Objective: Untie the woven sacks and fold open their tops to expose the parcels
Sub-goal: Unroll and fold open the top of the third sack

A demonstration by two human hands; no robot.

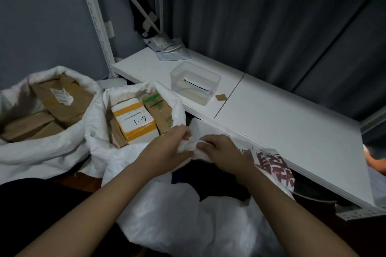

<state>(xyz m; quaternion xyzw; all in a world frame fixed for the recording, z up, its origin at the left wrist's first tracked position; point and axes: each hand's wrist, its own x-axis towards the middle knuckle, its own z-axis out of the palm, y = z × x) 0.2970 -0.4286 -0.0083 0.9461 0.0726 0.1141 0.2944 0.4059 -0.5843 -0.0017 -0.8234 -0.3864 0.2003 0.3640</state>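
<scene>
- My left hand (170,148) clamps a bunched twist of white fabric at the mouth of the nearest woven sack (177,210); its grip is clenched round that cloth, thumb on the near side.
- My right hand (224,152) pinches the same twist from the right, fingertips curled into the fabric, so the two hands almost touch at the knot.
- This nearest sack lies in the near middle, its top gathered under my hands, with red printing (271,165) showing on its right flank and a dark opening just below my wrists.
- Just beyond my left hand stands a second sack (100,131) with its top folded open; inside I see a white-and-orange parcel (134,120) marked "1-6" and a brown parcel with green print (158,108) beside it on the right.
- Further left a third sack (41,152) is open as well, holding several brown cardboard parcels (62,100), one with a white label.
- To the right and far side runs a white shelf (292,131), carrying a clear plastic box (195,81) and some loose paper (169,48) at its far end.
</scene>
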